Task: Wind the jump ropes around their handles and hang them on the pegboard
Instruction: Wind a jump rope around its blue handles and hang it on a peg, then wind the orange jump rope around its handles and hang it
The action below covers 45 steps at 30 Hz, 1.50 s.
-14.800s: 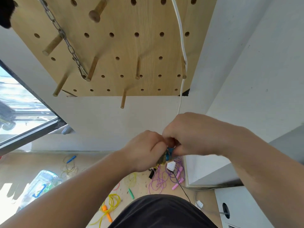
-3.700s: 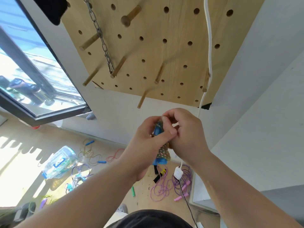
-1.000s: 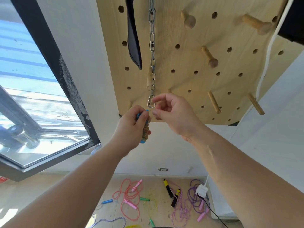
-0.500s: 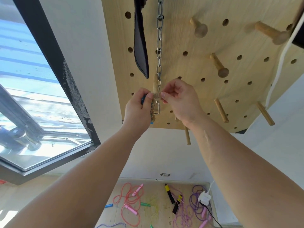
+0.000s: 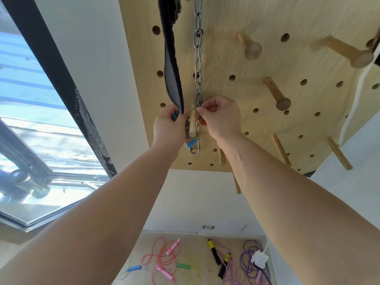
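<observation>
Wooden pegboard (image 5: 226,21) fills the wall overhead. Left hand (image 5: 169,128) has its fingers curled round the wound jump rope (image 5: 190,143), held against a peg (image 5: 192,124) beside the chain (image 5: 197,48). Right hand (image 5: 221,118) pinches what looks like its loop over that peg.

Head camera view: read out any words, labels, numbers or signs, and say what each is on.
No text is readable.
The pegboard, chain, black strap and wound jump rope: no print visible.
The black-and-yellow handle and white charger on the floor: any markings too small and blurred to read.
</observation>
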### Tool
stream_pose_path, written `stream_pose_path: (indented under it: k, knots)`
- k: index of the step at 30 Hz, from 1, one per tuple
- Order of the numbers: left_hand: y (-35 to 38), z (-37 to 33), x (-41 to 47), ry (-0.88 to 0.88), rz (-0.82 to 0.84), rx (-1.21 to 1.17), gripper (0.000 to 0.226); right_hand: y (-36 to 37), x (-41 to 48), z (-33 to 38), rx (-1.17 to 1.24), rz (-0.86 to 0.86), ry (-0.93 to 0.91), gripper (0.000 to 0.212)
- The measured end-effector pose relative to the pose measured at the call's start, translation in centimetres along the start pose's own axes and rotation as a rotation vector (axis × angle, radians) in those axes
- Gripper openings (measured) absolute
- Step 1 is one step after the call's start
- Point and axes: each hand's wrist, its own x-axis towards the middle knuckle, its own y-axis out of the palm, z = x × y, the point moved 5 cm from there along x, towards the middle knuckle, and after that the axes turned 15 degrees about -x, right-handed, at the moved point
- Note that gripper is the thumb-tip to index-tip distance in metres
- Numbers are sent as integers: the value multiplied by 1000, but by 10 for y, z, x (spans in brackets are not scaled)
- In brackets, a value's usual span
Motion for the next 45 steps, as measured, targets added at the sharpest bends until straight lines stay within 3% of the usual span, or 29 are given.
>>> stream_pose_path:
  k: [5,9,13,19,27,33,38,42,45]
  knots:
    - [5,5,1,48,-82,-11,6,2,8,-3,-68,-47,42,20]
    - [1,20,-3,-44,-162,-131,25,6,1,-15,-34,39,109,13]
    - [-1,29,-5,-149,-178,-287,16,7,-11,-14,-73,86,1,2]
    - [-3,25,-13,-258,-178,-450,5,4,-23,-12,-120,77,-118,14]
    - [-11,23,-9,-183,-174,-187,9,-5,-29,-18,-186,88,-122,17]
    - [-18,16,-20,-128,-137,-96,27,-27,-41,-26,-184,78,-109,22]
    - [-37,18,-67,-112,-180,-55,26,-53,-77,-39,-196,70,-197,17]
    - [-65,57,-133,-131,-249,92,24,-56,-132,-71,-165,233,-232,8]
    - [-86,99,-195,-249,-313,160,23,-52,-175,-106,-162,408,-220,7]
